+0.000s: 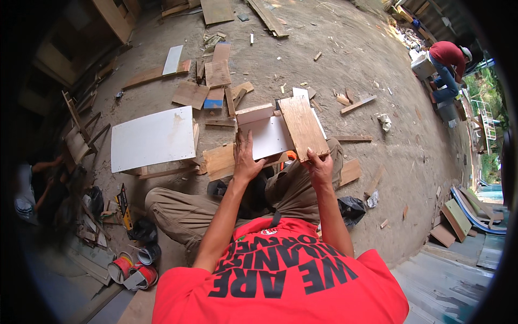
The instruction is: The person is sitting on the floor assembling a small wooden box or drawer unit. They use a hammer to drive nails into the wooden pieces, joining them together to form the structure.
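Note:
In front of my crossed legs is a small wooden box (268, 135) with white inner faces. My left hand (248, 159) grips its near left side, fingers along the edge and thumb at the front. A brown plywood board (304, 127) stands along the box's right side. My right hand (319, 166) holds the board's near end, thumb on top and the other fingers partly hidden beneath. Whether the board is fixed to the box, I cannot tell. Something orange (291, 156) shows below the box, between my legs.
Left of me stands a larger white-topped wooden piece (156, 139). Wood offcuts (217, 74) lie scattered on the dirt floor (345, 59). A handsaw (124, 206) and paint cans (141, 275) are at the lower left. One person (448, 65) bends at far right; another (40, 186) sits at left.

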`<action>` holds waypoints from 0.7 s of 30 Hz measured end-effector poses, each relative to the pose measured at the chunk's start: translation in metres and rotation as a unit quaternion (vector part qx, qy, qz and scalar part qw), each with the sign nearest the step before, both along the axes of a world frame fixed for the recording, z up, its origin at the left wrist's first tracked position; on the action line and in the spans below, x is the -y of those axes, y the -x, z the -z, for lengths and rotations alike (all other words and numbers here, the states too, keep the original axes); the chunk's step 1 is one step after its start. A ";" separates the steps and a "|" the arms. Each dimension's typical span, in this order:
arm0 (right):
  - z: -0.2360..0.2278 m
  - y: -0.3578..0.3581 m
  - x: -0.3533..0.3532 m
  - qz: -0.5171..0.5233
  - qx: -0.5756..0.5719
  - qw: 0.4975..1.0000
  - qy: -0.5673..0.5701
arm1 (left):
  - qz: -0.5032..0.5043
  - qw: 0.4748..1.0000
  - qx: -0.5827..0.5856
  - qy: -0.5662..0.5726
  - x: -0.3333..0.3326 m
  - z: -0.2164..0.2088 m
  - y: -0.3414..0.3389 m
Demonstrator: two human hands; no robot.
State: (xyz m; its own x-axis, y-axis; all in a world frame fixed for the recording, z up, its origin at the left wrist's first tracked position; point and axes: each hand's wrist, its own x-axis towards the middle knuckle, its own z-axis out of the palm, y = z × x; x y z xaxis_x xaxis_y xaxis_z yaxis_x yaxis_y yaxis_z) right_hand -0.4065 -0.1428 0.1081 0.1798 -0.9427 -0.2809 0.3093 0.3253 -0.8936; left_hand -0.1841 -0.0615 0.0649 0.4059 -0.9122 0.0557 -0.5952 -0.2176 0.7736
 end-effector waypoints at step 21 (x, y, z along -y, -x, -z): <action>0.046 -0.034 -0.035 -0.042 0.618 0.705 -0.346 | 0.109 0.981 0.156 0.031 0.007 0.010 0.003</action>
